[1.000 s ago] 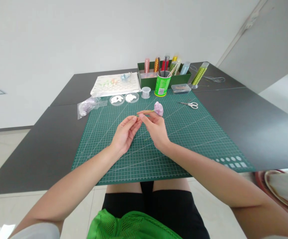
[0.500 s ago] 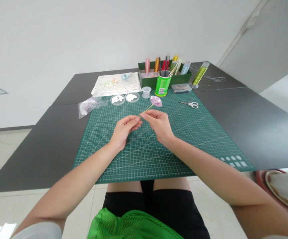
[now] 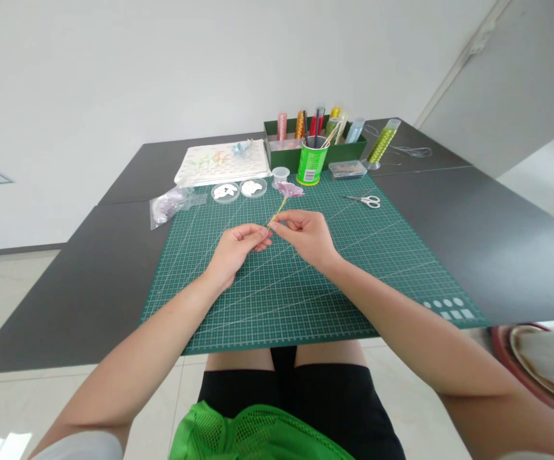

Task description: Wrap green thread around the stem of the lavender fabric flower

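A pale purple artificial flower (image 3: pixel 289 189) on a thin yellow-green stem (image 3: pixel 280 207) is held between my two hands above the green cutting mat (image 3: pixel 267 300). My left hand (image 3: pixel 243 249) pinches the lower stem between thumb and fingers. Just above that, my right hand (image 3: pixel 303 233) is closed on the stem too, its thumb and fingertips close to the left ones. The bloom tilts up and away from me, beyond the right fingers. Whatever lies right between the fingertips is too small to make out.
Beyond my hands are two shallow dishes of white pieces (image 3: pixel 225 192), a small clear tub (image 3: pixel 280 174) and a green can (image 3: pixel 311 163) holding tools. White-handled scissors (image 3: pixel 369 201) lie to the right. Behind stands a dark green box (image 3: pixel 284 158) with thread spools. A plastic bag (image 3: pixel 169 206) lies left.
The flower has turned: its head has swung left and the stem stands steeper. Both hands stay at nearly the same place, still on the stem.
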Demonstrator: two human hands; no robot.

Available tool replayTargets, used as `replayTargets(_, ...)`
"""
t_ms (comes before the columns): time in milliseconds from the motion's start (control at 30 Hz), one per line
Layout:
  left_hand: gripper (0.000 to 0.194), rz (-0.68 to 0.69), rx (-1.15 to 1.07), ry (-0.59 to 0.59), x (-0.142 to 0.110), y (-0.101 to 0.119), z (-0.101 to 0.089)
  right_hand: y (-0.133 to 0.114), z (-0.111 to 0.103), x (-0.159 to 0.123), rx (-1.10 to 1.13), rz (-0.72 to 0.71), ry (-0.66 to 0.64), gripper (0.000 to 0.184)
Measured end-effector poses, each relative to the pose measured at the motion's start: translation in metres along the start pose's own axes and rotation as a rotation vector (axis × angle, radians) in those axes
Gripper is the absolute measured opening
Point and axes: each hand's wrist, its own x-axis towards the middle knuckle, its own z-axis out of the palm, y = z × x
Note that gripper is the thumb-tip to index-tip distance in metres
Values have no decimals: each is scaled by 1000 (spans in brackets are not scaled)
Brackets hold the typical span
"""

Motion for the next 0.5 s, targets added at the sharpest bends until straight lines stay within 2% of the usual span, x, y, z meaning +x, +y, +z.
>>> replayTargets(300,26,-15,-77,-54,2,-2,-1,2,-2,1,78,29,-6,20)
replayTargets(500,23,50,-73,-29,2,3,-3,8,-8,5,141,84,-127,23)
